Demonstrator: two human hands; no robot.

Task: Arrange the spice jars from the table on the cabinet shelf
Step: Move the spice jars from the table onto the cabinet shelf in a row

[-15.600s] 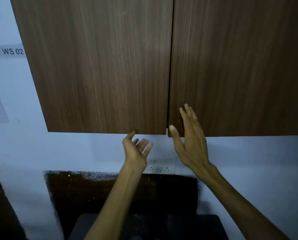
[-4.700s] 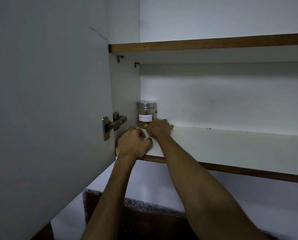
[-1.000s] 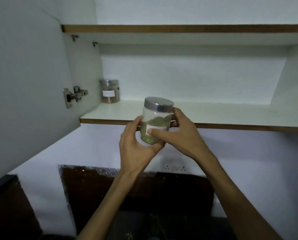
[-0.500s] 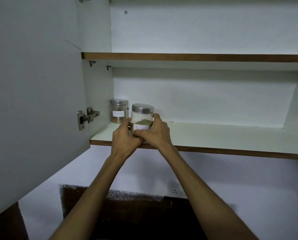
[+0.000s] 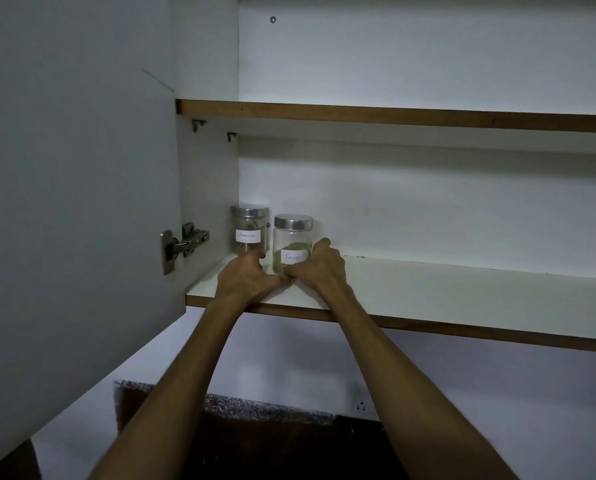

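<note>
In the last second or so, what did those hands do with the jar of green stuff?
The fennel jar, held in the air below the shelf a second ago, was lifted up and back and now stands on the lower shelf, right of the first jar. The left hand and the right hand are still around its base. The first jar and the open door stayed put.

Your left hand (image 5: 246, 277) and right hand (image 5: 319, 268) are bare, no rings or watch showing, and both forearms are uncovered, sleeveless in view.
</note>
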